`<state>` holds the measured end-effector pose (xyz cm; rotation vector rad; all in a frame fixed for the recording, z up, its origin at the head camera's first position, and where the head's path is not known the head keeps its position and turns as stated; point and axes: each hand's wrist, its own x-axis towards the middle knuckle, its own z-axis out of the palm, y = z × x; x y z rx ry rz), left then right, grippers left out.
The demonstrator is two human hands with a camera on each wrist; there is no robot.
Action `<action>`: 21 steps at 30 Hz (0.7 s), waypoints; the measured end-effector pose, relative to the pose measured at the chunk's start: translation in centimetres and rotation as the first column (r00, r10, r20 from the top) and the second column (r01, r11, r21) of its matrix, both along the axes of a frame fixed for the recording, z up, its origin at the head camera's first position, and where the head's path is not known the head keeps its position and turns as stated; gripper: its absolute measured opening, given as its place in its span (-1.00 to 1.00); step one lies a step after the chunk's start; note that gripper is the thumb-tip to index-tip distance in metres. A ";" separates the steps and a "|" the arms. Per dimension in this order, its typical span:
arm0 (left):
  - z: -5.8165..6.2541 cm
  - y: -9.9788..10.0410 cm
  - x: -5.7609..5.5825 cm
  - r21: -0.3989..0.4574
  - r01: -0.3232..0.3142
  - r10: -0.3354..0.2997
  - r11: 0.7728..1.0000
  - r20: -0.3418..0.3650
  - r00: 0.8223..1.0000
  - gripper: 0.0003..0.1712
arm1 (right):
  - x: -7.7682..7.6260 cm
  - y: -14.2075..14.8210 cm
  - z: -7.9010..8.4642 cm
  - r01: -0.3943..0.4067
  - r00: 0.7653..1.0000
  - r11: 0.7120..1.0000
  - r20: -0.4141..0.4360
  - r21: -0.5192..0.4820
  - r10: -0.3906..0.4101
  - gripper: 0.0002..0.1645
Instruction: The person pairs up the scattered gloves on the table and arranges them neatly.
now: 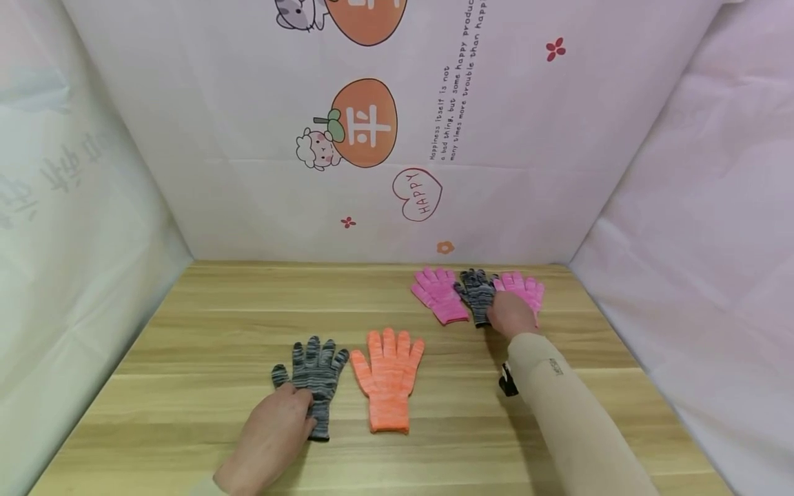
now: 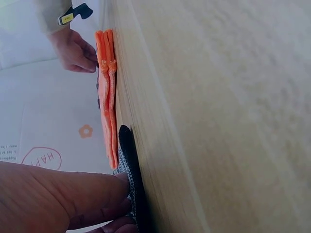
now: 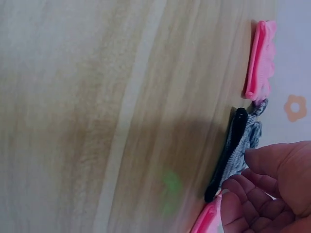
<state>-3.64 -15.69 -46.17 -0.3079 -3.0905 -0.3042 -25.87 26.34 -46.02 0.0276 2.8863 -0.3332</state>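
In the head view my left hand [image 1: 276,430] is at the near left side of a grey-and-black striped glove [image 1: 319,375], palm down. The left wrist view shows its thumb [image 2: 92,189] and curled fingers pinching that glove by its black cuff [image 2: 130,165]. Just right of it lies an orange glove [image 1: 389,382]. My right hand [image 1: 513,313] is at the back right, over the near side of a second grey-and-black glove [image 1: 477,293], partly covering a pink glove [image 1: 524,286]. Its thumb [image 3: 267,158] and bent fingers are beside the dark glove with a gap between them. Another pink glove [image 1: 440,293] lies left of it.
The gloves lie on a wooden tabletop [image 1: 236,296]. A white printed cloth [image 1: 248,172] hangs behind it, and plain white cloth [image 1: 701,241] hangs at the right side. A small black device [image 1: 507,380] is strapped at the right wrist.
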 end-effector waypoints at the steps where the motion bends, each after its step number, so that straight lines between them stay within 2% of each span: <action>1: 0.0 0.0 0.0 0.003 0.005 -0.004 1.000 -0.009 1.000 -0.75 | -0.1 0.0 -0.1 0.002 1.000 1.000 -0.005 0.005 -0.001 -0.73; 7: 0.1 0.0 0.0 0.012 0.009 -0.009 1.000 -0.015 1.000 -0.75 | -0.6 0.0 -0.5 0.022 1.000 0.999 0.012 0.030 -0.022 -0.70; 21: 0.2 -0.2 -0.2 -0.004 -0.006 0.006 1.000 0.032 0.999 -0.73 | -1.1 -0.1 -0.7 0.078 0.996 0.995 0.049 0.062 -0.081 -0.55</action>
